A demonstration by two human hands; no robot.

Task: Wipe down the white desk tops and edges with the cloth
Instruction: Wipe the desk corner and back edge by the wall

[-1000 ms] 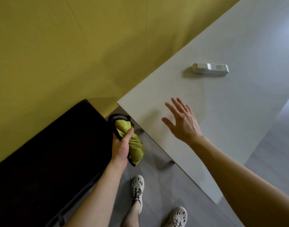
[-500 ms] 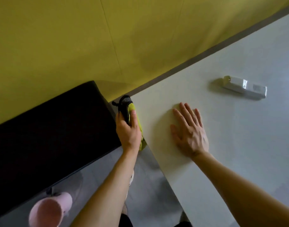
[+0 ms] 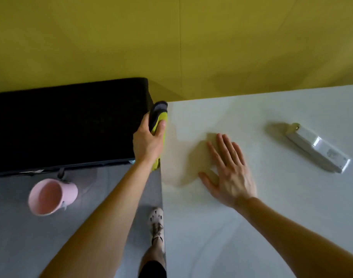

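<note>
The left hand (image 3: 147,146) holds the cloth (image 3: 161,120) against the bench's (image 3: 211,247) left edge, near its far corner. The right hand (image 3: 230,174) lies flat on top, with a remote (image 3: 319,150) farther right. Left of the bench stands a cabinet (image 3: 67,125), with a cup (image 3: 51,196) on the floor (image 3: 21,241) before it.

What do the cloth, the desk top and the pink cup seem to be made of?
The cloth: soft fabric, perhaps microfibre; it bunches in the left hand. The desk top: smooth white board, likely laminate; faint sheen. The pink cup: matte, plastic or ceramic; unclear.
</note>
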